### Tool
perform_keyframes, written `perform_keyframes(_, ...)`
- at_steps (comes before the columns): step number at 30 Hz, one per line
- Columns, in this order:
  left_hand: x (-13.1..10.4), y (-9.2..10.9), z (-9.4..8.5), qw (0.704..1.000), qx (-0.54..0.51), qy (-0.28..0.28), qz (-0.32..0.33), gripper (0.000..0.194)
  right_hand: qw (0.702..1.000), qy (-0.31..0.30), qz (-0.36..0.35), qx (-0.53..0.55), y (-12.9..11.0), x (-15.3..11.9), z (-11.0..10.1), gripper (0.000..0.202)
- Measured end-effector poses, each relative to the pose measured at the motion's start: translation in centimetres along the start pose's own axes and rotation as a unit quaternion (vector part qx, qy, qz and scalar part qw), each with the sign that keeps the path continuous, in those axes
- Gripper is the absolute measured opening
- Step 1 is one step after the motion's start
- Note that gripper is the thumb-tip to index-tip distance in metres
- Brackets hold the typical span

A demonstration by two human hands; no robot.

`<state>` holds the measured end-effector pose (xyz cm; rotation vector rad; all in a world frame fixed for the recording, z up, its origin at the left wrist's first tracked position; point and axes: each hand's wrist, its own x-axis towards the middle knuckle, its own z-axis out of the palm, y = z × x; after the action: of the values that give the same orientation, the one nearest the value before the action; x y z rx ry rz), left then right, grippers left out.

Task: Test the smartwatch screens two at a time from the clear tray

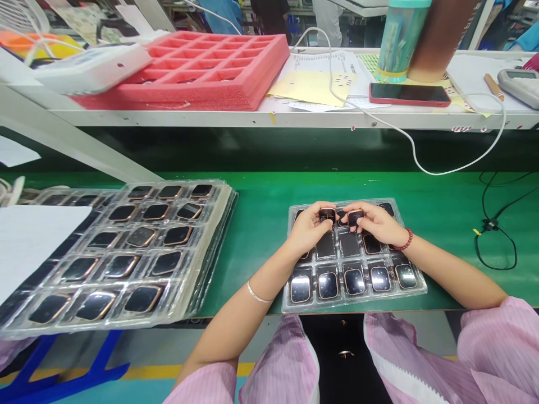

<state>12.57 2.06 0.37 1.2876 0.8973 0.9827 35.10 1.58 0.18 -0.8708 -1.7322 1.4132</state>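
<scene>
My left hand point(309, 229) grips a small dark square watch-like piece point(327, 214) with a copper-coloured rim. Another such piece point(355, 217) is between the fingers of my right hand point(379, 221). Both pieces are raised a little over a clear plastic tray point(357, 299), which lies on the green table just in front of me. Dark square pieces with shiny faces fill its front row, among them one at the front left point(300, 288). Below my hands, two pockets point(349, 244) show no rimmed piece. My hands cover part of the back rows.
A tall stack of filled clear trays point(185, 303) stands at the left, with a white sheet point(37, 241) beside it. The shelf point(311, 119) holds red foam point(252, 84), papers, a phone point(409, 94) and bottles. A white cable point(415, 147) hangs down; a black cable point(490, 225) lies right.
</scene>
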Motion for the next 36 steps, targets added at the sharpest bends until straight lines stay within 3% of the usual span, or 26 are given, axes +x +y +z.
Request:
perform_keyframes(4,0.02,0.13,0.13,1.000,-0.002,0.001,-0.002,0.044,0.999,0.023,0.019,0.036,-0.07,0.20,-0.16,0.039)
perform_keyframes(10,0.04,0.01,0.00,1.000,0.011,-0.004,-0.009,0.035,0.998,0.019,0.025,0.048,-0.24,0.16,0.02,0.043)
perform_keyframes(16,0.10,-0.38,-0.29,1.000,-0.011,-0.007,-0.003,0.061,0.999,0.016,0.026,0.044,0.40,0.11,-0.13,0.049)
perform_keyframes(21,0.18,-0.81,-0.46,1.000,-0.012,-0.018,-0.005,0.071,0.999,0.015,0.028,0.034,0.44,-0.01,-0.23,0.053)
perform_keyframes(36,0.15,-0.71,-0.30,1.000,0.003,-0.015,0.008,0.043,1.000,0.007,0.013,-0.001,-0.08,-0.04,0.00,0.038)
